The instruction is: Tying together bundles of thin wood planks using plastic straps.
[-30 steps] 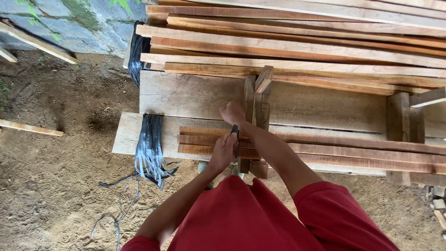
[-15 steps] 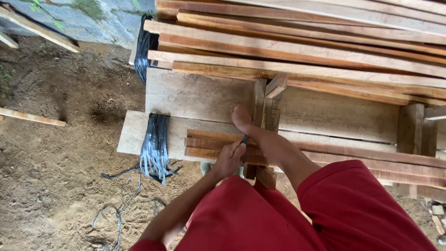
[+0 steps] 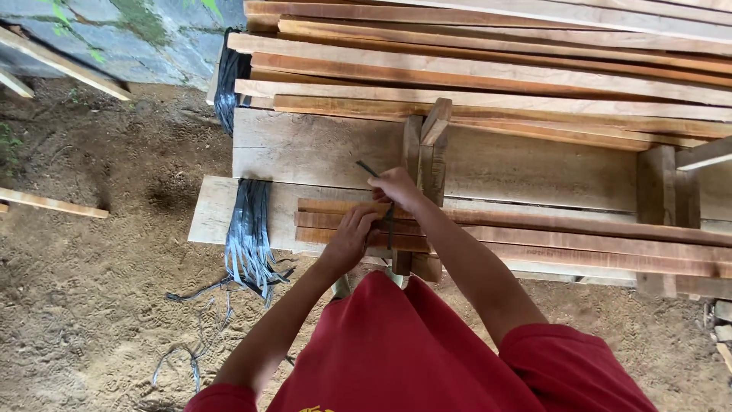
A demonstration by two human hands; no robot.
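My right hand (image 3: 398,187) is closed on a thin dark strap (image 3: 369,168) whose free end sticks out up and to the left of the fist. Just below it, my left hand (image 3: 352,235) grips the same strap where it runs down over a small bundle of reddish wooden slats (image 3: 549,236). The slats lie lengthwise on a wide pale plank (image 3: 210,214). Both hands sit next to two short upright wooden pieces (image 3: 423,152) standing against the plank stack.
A tall stack of long boards (image 3: 496,69) fills the top right. A bundle of dark plastic straps (image 3: 248,229) hangs over the plank's left end, with loose strands (image 3: 191,343) on the sandy ground. Stray boards (image 3: 53,204) lie at the left.
My right hand has pulled back from the uprights and risen, drawing the strap's end up and left. My left hand has shifted slightly left on the slats.
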